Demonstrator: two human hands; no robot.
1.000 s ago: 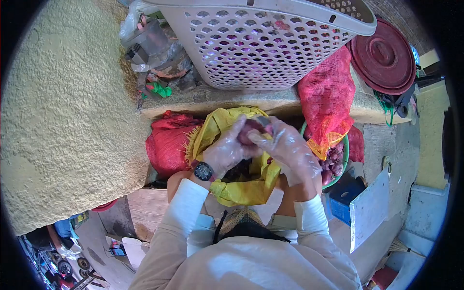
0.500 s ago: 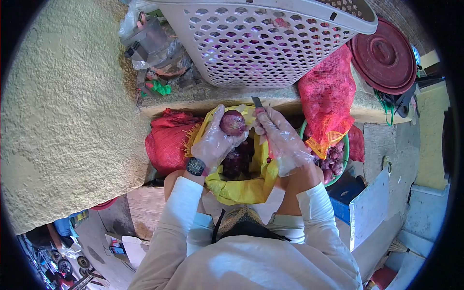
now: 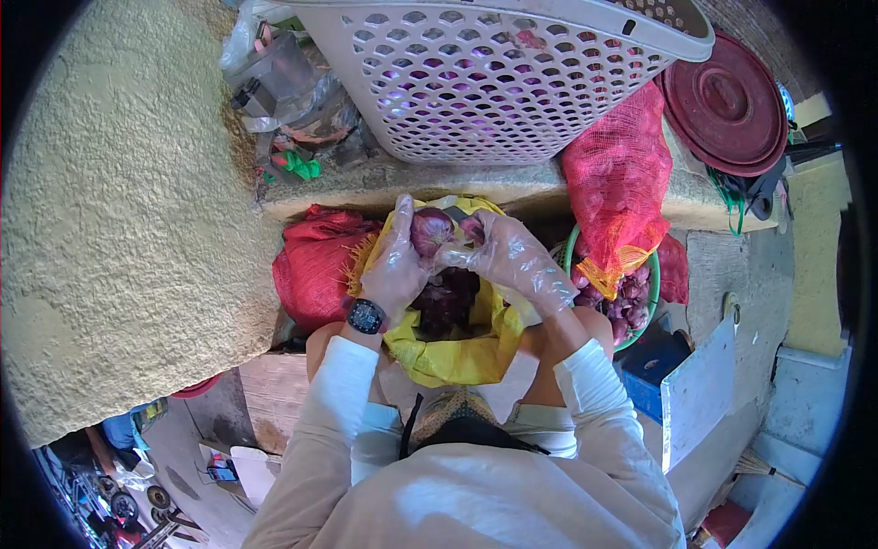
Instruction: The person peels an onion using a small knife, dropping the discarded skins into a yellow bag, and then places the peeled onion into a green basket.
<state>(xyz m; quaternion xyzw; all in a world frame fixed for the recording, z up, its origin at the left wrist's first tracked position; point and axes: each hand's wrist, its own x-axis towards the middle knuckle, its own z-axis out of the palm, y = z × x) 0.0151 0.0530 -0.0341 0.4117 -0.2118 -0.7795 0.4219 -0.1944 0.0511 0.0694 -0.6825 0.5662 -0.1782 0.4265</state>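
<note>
Rough pale-yellow wall [image 3: 128, 220] seen at left. Clear plastic tub [image 3: 285, 69] surrounded by crumpled clear plastic [image 3: 320, 110] on ledge [image 3: 320, 197]; bright green scrap [image 3: 297, 166] placed near ledge's front edge. Round dark-red lid [image 3: 722, 101], ringed with ridges, seen at upper right. On floor [image 3: 732, 247] at right, blue box [image 3: 643, 389] partly covered by white panel [image 3: 700, 389]. Straw-coloured broom [image 3: 761, 467] shown at lower right. Small wheels [image 3: 123, 504] glimpsed at lower left.

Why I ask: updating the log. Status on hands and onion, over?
Clear-gloved left hand: grip on round purple onion. Clear-gloved right hand: holding grey-bladed knife beside it. Both over open yellow plastic sack; nothing visible blocking.
</note>
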